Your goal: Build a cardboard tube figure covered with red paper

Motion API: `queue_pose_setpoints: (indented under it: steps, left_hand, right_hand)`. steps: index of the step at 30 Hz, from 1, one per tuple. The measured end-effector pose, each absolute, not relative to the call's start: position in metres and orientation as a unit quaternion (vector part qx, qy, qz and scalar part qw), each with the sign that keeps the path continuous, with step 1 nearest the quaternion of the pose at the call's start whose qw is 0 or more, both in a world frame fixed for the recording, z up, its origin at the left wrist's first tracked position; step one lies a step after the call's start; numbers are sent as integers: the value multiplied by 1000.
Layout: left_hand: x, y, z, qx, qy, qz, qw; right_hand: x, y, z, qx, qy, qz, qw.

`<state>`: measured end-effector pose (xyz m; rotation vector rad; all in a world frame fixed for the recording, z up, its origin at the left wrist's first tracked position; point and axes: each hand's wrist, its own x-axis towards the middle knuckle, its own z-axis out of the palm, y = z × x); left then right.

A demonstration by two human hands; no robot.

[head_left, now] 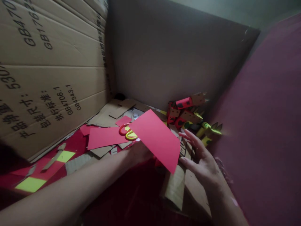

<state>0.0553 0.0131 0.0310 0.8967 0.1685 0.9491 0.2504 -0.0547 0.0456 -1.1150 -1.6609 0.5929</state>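
Centre-right figures (184, 103) look finished; central tube (175, 188) seems bare below red sheet (156, 139); right hand (203, 161) spread loose, left hand (140, 153) grip: cannot tell.

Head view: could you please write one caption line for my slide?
Red paper sheet between left hand and right hand, with a cardboard tube, scissors and flat cardboard pieces nearby.
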Motion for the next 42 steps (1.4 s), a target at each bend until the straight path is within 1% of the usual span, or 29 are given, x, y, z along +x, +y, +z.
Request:
queue_pose_setpoints:
  steps: [3,8,13,19,21,26,30,34,38,42]
  left_hand:
    - [62,17,30,455,44,415,787]
    - [67,15,27,460,56,423,779]
    - [70,12,24,434,44,418,797]
    - [71,17,19,421,38,445,790]
    - [71,18,20,415,49,445,792]
    - [70,13,27,396,54,421,814]
    - [70,12,26,374,83,422,822]
    - [71,13,26,372,70,441,814]
    - [69,13,30,366,45,431,824]
    - [68,14,32,350,58,434,828]
  right_hand:
    - [251,-54,49,-467,-708,216,483]
    - [249,-56,59,-454,-761,132,445]
    - [237,-57,72,-430,-787,106,430]
    - [228,-50,72,-406,-768,108,483]
    - [229,-49,70,-409,-762,114,488]
    - [226,-51,71,-460,-724,211,468]
    - [218,-47,77,-487,-735,192,430]
    - [213,-43,80,-488,-725,196,444]
    - [214,-41,79,-475,-730,183,456]
    - [215,-39,76,-471,-728,169,469]
